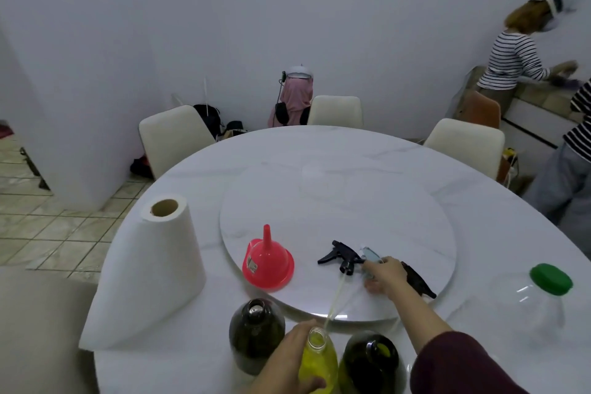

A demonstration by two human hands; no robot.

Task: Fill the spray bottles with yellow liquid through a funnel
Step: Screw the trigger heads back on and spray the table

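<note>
While left fingers (307,384) wrap the yellow bottle (318,361), right fingers (372,286) pinch a sprayer (371,254)

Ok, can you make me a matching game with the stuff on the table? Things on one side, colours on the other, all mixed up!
Things:
1. funnel
2. jug cap
3. paper towel roll
4. liquid in the bottle that the left hand holds

Colours:
A. green
B. yellow
C. red
D. white

Pairs: 1-C, 2-A, 3-D, 4-B
</note>
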